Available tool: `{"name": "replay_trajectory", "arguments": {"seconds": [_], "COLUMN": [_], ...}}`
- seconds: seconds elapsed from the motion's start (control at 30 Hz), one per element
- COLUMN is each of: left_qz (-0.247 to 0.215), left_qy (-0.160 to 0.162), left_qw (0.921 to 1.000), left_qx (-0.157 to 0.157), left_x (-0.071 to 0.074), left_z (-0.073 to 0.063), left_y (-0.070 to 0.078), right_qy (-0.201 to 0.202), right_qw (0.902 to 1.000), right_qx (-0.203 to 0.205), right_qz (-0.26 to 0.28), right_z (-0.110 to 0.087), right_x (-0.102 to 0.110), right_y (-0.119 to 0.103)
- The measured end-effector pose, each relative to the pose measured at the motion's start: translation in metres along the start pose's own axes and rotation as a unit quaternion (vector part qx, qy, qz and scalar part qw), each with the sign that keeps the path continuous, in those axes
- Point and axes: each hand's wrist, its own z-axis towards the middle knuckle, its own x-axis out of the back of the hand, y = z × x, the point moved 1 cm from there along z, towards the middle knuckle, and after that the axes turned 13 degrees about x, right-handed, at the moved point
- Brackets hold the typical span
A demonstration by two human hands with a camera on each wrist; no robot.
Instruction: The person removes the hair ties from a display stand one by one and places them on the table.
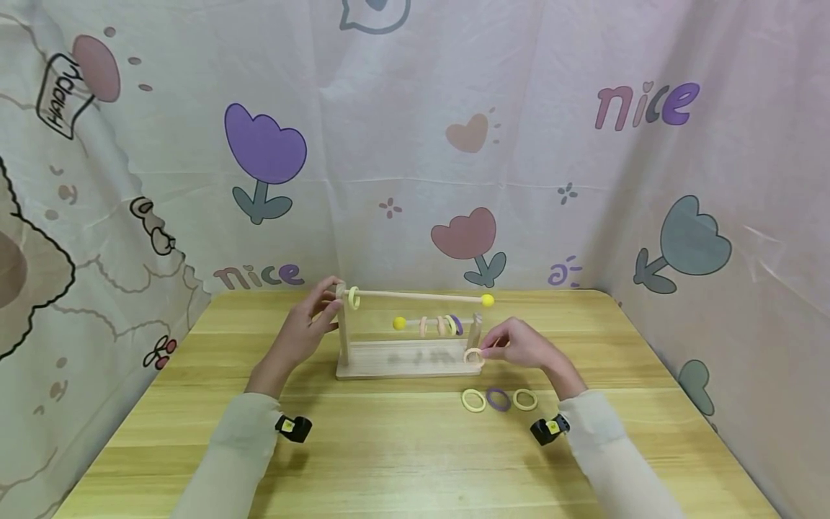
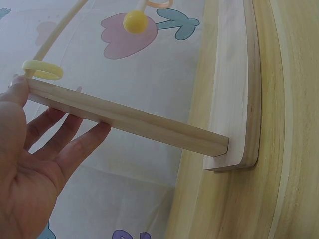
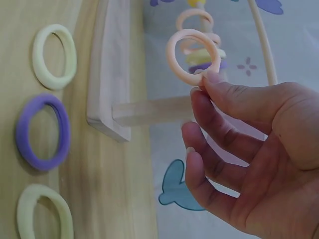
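A wooden stand (image 1: 408, 371) has two posts, each bearing a rod with a yellow ball at its tip. My left hand (image 1: 305, 331) grips the top of the left post (image 2: 129, 117), thumb at the upper end and fingers along the side. Beside that thumb, a pale yellow hair tie (image 2: 55, 70) hangs on the upper rod (image 1: 421, 295). My right hand (image 1: 521, 343) pinches a peach hair tie (image 3: 171, 56) between thumb and index finger, near the right post. Several hair ties, peach, yellow and purple (image 1: 460, 326), hang on the lower rod.
On the table (image 1: 389, 461), in front of the stand's right end, lie a yellow hair tie (image 1: 474, 410), a purple hair tie (image 3: 22, 130) and another pale yellow one (image 1: 525, 409). A printed curtain (image 1: 389, 130) hangs behind the table and at both sides.
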Motion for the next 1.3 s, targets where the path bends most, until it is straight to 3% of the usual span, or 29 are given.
{"name": "replay_trajectory", "arguments": {"seconds": [0.3,0.83,1.3], "left_qz": [-0.002,-0.001,-0.001], "left_qy": [-0.001,0.001,0.003], "left_qw": [1.0,1.0,1.0], "left_qx": [0.0,-0.002,-0.007], "left_x": [-0.001,0.0,0.0], "left_z": [-0.001,-0.001,0.0], "left_y": [0.0,0.0,0.0], "right_qy": [-0.023,-0.056,-0.078], "right_qw": [0.9993,0.9976,0.9966], "right_qx": [0.029,0.025,0.009], "right_qz": [0.008,-0.031,-0.023], "right_z": [0.007,0.017,0.021], "right_x": [-0.016,-0.046,-0.066], "right_y": [-0.002,-0.004,0.0]}}
